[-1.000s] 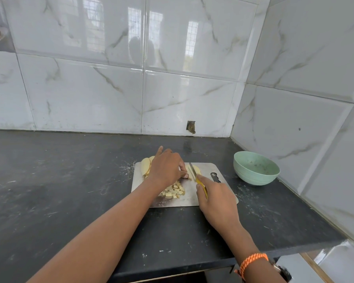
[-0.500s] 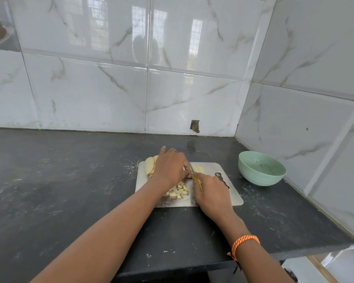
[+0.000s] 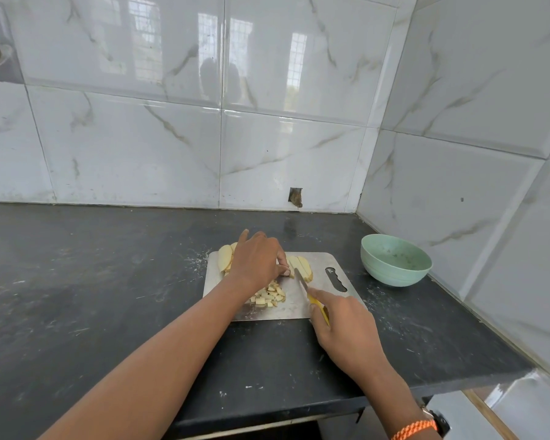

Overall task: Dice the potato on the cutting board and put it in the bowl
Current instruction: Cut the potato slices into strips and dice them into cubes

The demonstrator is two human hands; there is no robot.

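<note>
A dark stone counter (image 3: pixel 108 312) is carrying a steel cutting board (image 3: pixel 324 265). The right hand (image 3: pixel 346 328) is gripping a yellow-handled knife (image 3: pixel 311 296); the left hand (image 3: pixel 258 262) is pressing potato strips (image 3: pixel 300 266) beside diced pieces (image 3: pixel 269 296). A green bowl (image 3: pixel 394 262) is sitting in the marble-tiled corner (image 3: pixel 362 154).

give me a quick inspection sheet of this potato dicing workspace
surface: dark counter, scuffed, with white specks; metal cutting board lies flat on it
job's things: diced potato pile on the board; potato strips beside the blade; more slices at the board's left edge; green bowl right of the board, no dice in it
clutter: nothing seen
grippers: left hand pressed over the potato; right hand with its grip closed on the yellow-handled knife
cables: nothing seen
surroundings: marble-look wall tiles at back and right; small hole low in the back wall
</note>
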